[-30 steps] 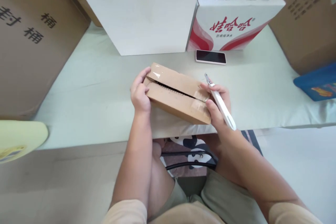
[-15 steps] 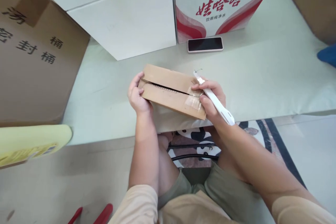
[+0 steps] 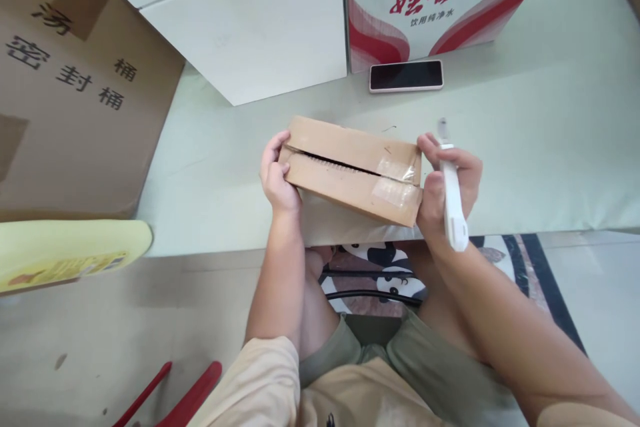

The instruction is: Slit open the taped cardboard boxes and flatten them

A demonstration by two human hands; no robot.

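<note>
A small brown cardboard box (image 3: 350, 167) is tilted near the table's front edge, a dark slit running along its upper side. Clear tape (image 3: 397, 180) covers the right end of that slit, cut or parted along the gap. My left hand (image 3: 279, 173) grips the box's left end, thumb on the upper side. At the right end, my right hand (image 3: 457, 180) is closed around a white utility knife (image 3: 454, 203), its short blade pointing away from me. The right fingers are beside the box's right edge; whether they touch it I cannot tell.
Behind the box lies a phone (image 3: 407, 76) before a white and red carton (image 3: 435, 7). A large white box (image 3: 250, 33) stands left of it, a big brown carton (image 3: 75, 107) farther left. A yellow package (image 3: 70, 253) juts in at the left edge of the pale green table (image 3: 540, 140).
My right hand has moved right with the knife, off the taped upper side to the box's right end. The knife has turned more upright in view. My left hand keeps its hold.
</note>
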